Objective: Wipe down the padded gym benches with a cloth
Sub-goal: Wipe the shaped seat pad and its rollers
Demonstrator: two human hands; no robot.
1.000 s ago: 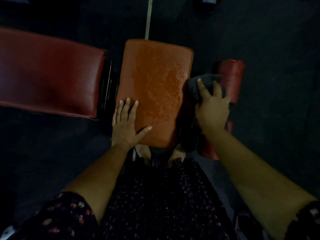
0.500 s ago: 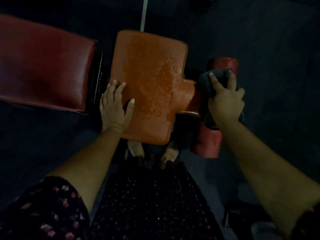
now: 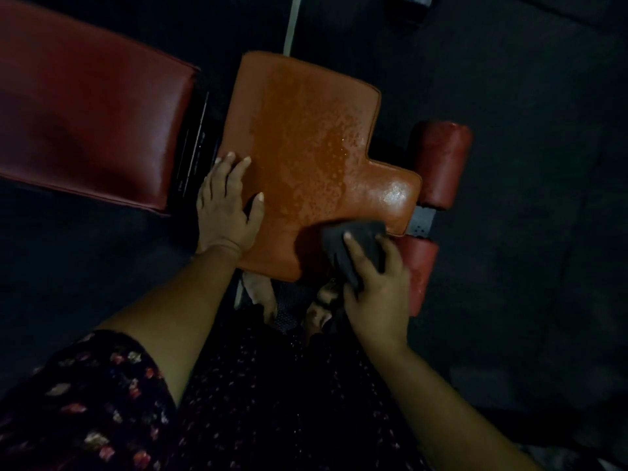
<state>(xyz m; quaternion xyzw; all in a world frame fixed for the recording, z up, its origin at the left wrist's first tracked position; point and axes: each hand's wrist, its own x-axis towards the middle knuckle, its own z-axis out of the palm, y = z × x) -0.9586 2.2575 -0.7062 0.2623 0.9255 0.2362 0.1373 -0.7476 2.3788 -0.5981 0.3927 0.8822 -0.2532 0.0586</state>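
The room is dim, with a dark matte floor (image 3: 530, 232) all round and a pale stripe (image 3: 291, 25) running away at the far edge. An orange-brown seat pad (image 3: 306, 137) fills the middle, its surface speckled with wet droplets and shining on the narrow tongue that sticks out to the right. To its left, across a gap showing black frame bars, lies a longer dark red back pad (image 3: 91, 107). Right of the tongue stand two red roller pads, the far roller (image 3: 441, 161) and the near roller (image 3: 419, 277), on either side of a grey metal bracket (image 3: 421, 222).

The left hand (image 3: 226, 205) lies released and flat on the seat pad's left edge, fingers spread. The right hand (image 3: 377, 290) grasps a dark cloth (image 3: 353, 243), bunched under its fingers and pressed against the near edge of the tongue. Bare feet (image 3: 258, 290) show below the pad.
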